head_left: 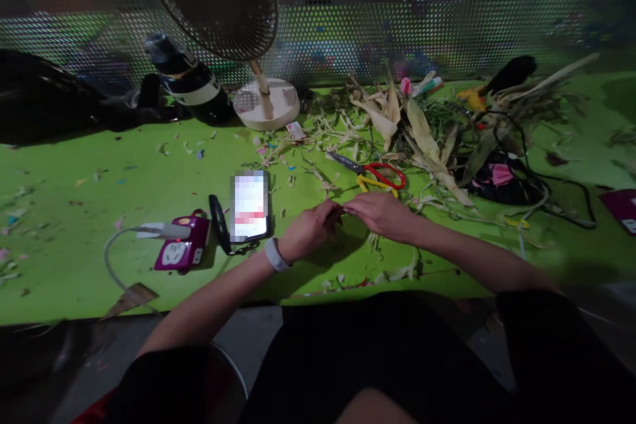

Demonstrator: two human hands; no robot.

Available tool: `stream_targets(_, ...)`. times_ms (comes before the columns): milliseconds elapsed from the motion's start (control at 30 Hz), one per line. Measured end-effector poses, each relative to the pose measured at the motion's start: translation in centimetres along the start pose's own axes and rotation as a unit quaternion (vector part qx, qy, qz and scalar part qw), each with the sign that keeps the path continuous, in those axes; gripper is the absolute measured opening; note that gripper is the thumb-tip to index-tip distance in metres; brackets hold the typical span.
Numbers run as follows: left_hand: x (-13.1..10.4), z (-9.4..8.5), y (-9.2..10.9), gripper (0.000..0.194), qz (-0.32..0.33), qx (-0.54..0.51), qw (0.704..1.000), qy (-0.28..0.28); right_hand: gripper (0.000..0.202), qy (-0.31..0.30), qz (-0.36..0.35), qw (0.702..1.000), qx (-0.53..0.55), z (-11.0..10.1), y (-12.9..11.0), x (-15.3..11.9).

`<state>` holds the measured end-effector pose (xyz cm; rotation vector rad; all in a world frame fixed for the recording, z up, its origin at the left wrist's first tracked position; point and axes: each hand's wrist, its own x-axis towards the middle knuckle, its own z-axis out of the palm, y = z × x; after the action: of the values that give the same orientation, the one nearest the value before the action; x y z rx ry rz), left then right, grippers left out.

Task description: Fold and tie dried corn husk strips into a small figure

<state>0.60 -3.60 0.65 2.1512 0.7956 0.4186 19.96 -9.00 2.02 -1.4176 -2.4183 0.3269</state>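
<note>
My left hand (311, 232), with a pale band on its wrist, is closed, its fingertips pinched together above the green table (199, 298). Facing it, my right hand (380, 214) is also closed, and the fingertips of both hands meet. Something small and dark seems to be between them, too small to make out. Just beyond my right hand lie scissors (390, 174) with red handles and a yellow-handled tool (375, 185). Dry husks (427, 129) and thin plant strips are heaped behind the scissors.
To the left are a phone (249, 205) with a lit screen and a purple power adapter (183, 245) with a cable. A fan (267, 106) and a dark bottle (191, 83) stand at the back. A black cord (571, 179) loops at the right.
</note>
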Motion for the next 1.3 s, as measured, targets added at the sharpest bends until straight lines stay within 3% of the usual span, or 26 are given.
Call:
stream_targets(167, -0.2, -0.4, -0.6, 0.022, -0.001, 0.051, 0.998, 0.022, 0.027, -0.006, 0.022, 1.0, 0.001, 0.0, 0.6, 0.4)
stream_targets(267, -0.1, -1.3, -0.9, 0.034, -0.066, 0.118, 0.989, 0.065, 0.026, 0.033, 0.055, 0.997, 0.052, 0.1, 1.8, 0.8)
stream_targets(367, 0.5, -1.9, -1.2, 0.044, -0.112, 0.227, 0.965, 0.071, 0.024, 0.067, 0.074, 0.989, 0.105, 0.3, 2.8, 1.2)
stream_targets(500, 2.0, -1.3, -1.5, 0.033, -0.11, 0.22, 0.967, 0.06, 0.021, 0.059, 0.101, 0.984, 0.136, 0.9, 3.2, 2.1)
stream_targets(567, 2.7, -0.8, -1.6, 0.02, -0.112, 0.178, 0.976, 0.048, 0.02, 0.052, 0.106, 0.981, 0.157, 1.4, 3.4, 2.6)
stream_targets(733, 3.2, -0.5, -1.6, 0.012, -0.095, 0.039, 0.994, 0.026, 0.019, 0.093, 0.098, 0.96, 0.243, 2.3, 4.6, 3.7)
stream_targets(833, 2.9, -0.8, -1.6, 0.016, -0.098, 0.095, 0.988, 0.072, 0.017, 0.115, 0.11, 0.949, 0.272, 2.4, 5.4, 4.0)
stream_targets(933, 3.1, -1.0, -1.8, 0.036, -0.071, 0.185, 0.972, 0.128, 0.015, 0.12, 0.138, 0.94, 0.288, 2.3, 5.7, 4.4)
stream_targets(1000, 3.7, -1.0, -2.1, 0.05, -0.038, 0.229, 0.965, 0.123, 0.016, 0.107, 0.15, 0.933, 0.308, 2.2, 5.6, 4.8)
stream_targets(1067, 4.3, -1.1, -2.4, 0.044, -0.017, 0.245, 0.964, 0.101, 0.018, 0.084, 0.165, 0.925, 0.331, 2.0, 5.2, 5.2)
stream_targets(1200, 4.7, -1.3, -2.4, 0.019, 0.008, 0.12, 0.99, 0.078, 0.022, 0.072, 0.192, 0.902, 0.379, 0.9, 4.2, 5.3)
stream_targets(1300, 3.9, -1.5, -1.2, 0.021, 0.002, -0.072, 0.997, -0.004, 0.023, 0.062, 0.167, 0.903, 0.391, -0.9, 3.2, 4.7)
